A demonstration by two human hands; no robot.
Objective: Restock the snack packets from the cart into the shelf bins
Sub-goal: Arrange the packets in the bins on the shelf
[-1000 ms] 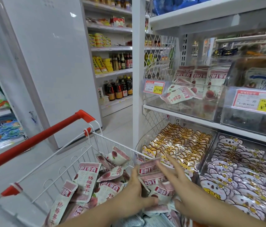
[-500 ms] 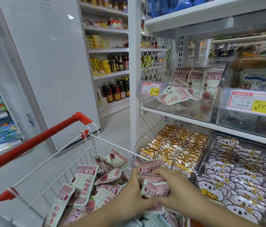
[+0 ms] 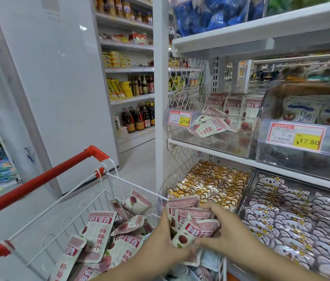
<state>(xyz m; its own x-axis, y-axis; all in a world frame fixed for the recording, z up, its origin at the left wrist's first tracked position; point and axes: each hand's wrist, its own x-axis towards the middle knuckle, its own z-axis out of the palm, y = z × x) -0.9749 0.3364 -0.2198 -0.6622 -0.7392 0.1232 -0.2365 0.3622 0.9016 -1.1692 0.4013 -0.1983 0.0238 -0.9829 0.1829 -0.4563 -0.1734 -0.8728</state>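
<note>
Clutching a bundle of snack packets between them, both hands meet at the lower centre of the frame, just above the near right corner of the cart. The left hand wraps the bundle from its left side and below, its fingers curled under the pink-and-white pouches. The right hand presses in from the right, its fingers bent over the top of the pile and its thumb clamped on the lowest pouch. The bundle stands several packets thick, their red-lettered tops pointing up and fanned slightly apart.

More loose packets of the same kind lie heaped in the white wire cart at lower left, some flat, some tilted against each other. The cart's red handle runs diagonally across the left of the frame.

At right of centre, on the middle shelf, a clear bin holds matching pouches: a row upright at the back and one lying on its side near the front wall. A price tag reading 17.60 is fixed to the bin's front left. Just to its right sits a second bin with a 17.80 tag.

Below that shelf, yellow tiger-print packs fill one tray, and white bear-print packs fill the next, at lower right. A tall white cabinet fills the upper left, with bottles on shelves behind it.
</note>
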